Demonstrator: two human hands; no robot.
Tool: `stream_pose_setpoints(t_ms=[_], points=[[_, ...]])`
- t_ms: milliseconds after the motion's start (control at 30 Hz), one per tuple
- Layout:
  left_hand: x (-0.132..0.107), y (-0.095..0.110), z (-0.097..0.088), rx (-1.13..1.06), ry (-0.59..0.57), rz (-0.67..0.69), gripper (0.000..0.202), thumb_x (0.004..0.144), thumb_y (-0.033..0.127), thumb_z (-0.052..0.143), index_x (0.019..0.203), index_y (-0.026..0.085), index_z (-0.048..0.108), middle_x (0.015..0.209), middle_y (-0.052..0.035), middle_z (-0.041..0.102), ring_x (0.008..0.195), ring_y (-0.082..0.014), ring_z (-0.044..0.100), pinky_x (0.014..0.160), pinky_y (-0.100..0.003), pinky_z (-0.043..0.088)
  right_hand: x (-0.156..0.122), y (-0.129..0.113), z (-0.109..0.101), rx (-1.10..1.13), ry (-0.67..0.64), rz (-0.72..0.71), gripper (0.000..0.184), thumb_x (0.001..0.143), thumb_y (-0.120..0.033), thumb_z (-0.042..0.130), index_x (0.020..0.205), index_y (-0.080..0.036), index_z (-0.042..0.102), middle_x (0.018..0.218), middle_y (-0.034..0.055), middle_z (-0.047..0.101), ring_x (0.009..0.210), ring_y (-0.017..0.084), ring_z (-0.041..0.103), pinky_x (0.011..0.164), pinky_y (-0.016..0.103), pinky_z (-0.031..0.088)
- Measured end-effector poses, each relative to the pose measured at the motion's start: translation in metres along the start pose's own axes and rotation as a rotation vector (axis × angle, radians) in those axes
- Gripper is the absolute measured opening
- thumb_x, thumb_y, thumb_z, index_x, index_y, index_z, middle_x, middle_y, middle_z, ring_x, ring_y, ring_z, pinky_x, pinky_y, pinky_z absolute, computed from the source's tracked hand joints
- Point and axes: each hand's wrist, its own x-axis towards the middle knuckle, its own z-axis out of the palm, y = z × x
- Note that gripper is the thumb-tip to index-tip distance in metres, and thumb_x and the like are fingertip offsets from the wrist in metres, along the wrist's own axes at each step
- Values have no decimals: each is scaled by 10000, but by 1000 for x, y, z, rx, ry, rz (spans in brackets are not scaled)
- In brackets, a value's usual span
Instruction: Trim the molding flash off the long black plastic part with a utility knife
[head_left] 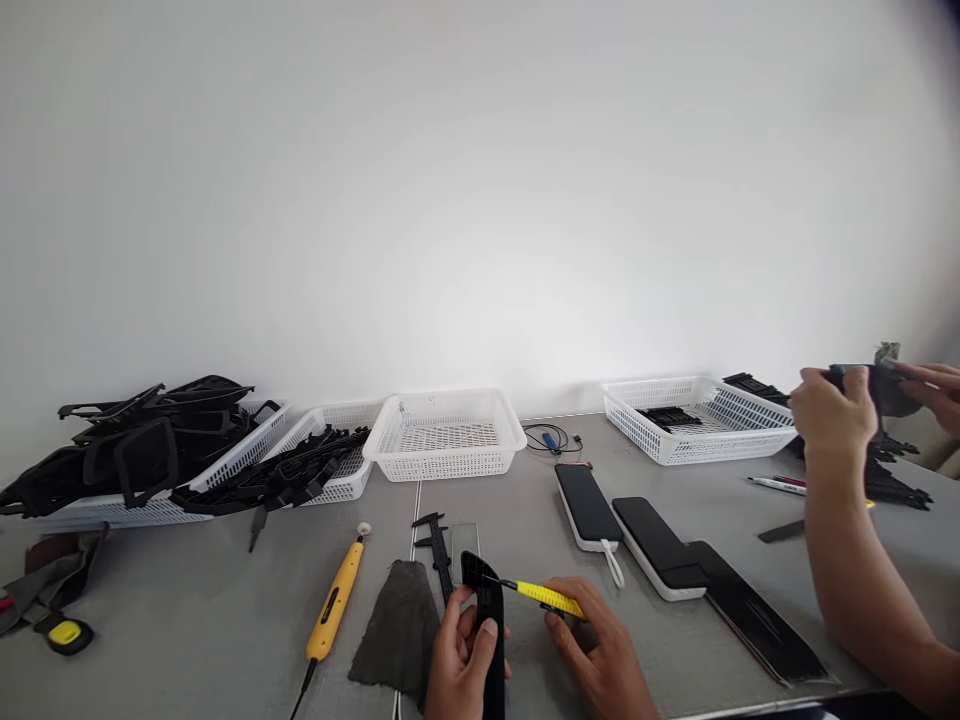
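My left hand (459, 660) grips a long black plastic part (487, 610), held upright near the table's front edge. My right hand (600, 650) holds a small yellow-handled knife (541, 596), with its thin tip touching the top of the black part. Under my left hand lies a dark grey cloth (397, 630). A black caliper (436, 550) rests just behind the part.
White baskets stand along the back: two at the left (247, 455) with black parts, one (446, 437) with nothing visible inside, one at the right (701, 420). A yellow tool (336, 600) and two power banks (589, 505) lie on the table. A co-worker's hands (832, 410) hold a black part at right.
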Motion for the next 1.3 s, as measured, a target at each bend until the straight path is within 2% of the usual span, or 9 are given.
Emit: stream_pose_setpoints(t_ms=[133, 300, 500, 633, 700, 900, 1067, 1167, 1300], points=[[1, -6, -1, 20, -11, 36, 923, 745, 708, 815, 1421, 156, 512, 1011, -135, 748, 848, -291, 700, 557, -322, 537, 0, 0, 0, -21, 8, -32, 210, 1002, -363, 603, 1131, -267, 737, 1060, 62, 738, 908, 194, 717, 724, 256, 590], [0, -6, -1, 43, -43, 82, 852, 784, 689, 794, 1401, 161, 538, 982, -111, 758, 663, -210, 652, 565, -319, 535, 0, 4, 2, -40, 48, -29, 212, 999, -371, 607, 1137, -281, 742, 1049, 51, 739, 878, 191, 701, 696, 257, 578], [-3, 3, 4, 42, -13, 70, 865, 738, 726, 808, 1369, 183, 571, 1046, -131, 750, 856, -288, 708, 562, -312, 545, 1, 6, 4, -37, 52, 25, 260, 996, -443, 606, 1110, -264, 757, 1055, 76, 756, 905, 217, 726, 714, 285, 603], [-4, 6, 6, 20, 5, 57, 857, 715, 718, 835, 1342, 191, 582, 1039, -132, 751, 889, -305, 713, 551, -311, 539, 3, 3, 1, -4, 114, 91, 334, 988, -510, 607, 1124, -244, 756, 1078, 96, 767, 986, 250, 749, 827, 335, 632], [-5, 7, 6, 16, 7, 55, 843, 708, 715, 843, 1326, 200, 589, 1011, -122, 753, 881, -303, 712, 542, -303, 533, 4, 1, -1, 5, 116, 82, 340, 979, -518, 613, 1105, -239, 761, 1069, 100, 773, 978, 255, 754, 830, 337, 635], [-4, 6, 5, 36, -17, 86, 794, 742, 708, 822, 1307, 202, 587, 998, -111, 744, 797, -265, 698, 554, -307, 537, 3, -7, -5, -27, 107, 60, 275, 954, -464, 624, 1025, -236, 761, 994, 80, 782, 898, 247, 757, 781, 316, 627], [-5, 7, 4, 42, -34, 47, 796, 798, 690, 782, 1372, 196, 539, 956, -87, 742, 632, -196, 639, 585, -327, 521, 2, -8, -7, -63, 93, 92, 200, 913, -388, 613, 965, -236, 731, 922, 53, 756, 835, 230, 740, 730, 301, 605], [-6, 9, 5, 21, -25, 36, 812, 790, 684, 793, 1381, 203, 515, 990, -88, 744, 622, -185, 620, 599, -331, 526, 2, -6, -6, -89, 115, 96, 150, 873, -336, 611, 924, -235, 710, 890, 43, 734, 798, 220, 718, 701, 297, 586], [-7, 12, 7, 23, -19, 29, 824, 758, 707, 810, 1354, 205, 540, 979, -89, 740, 641, -199, 631, 587, -320, 518, 1, -3, -5, -109, 180, 83, 126, 848, -313, 617, 915, -245, 700, 923, 51, 726, 842, 233, 706, 723, 313, 580]])
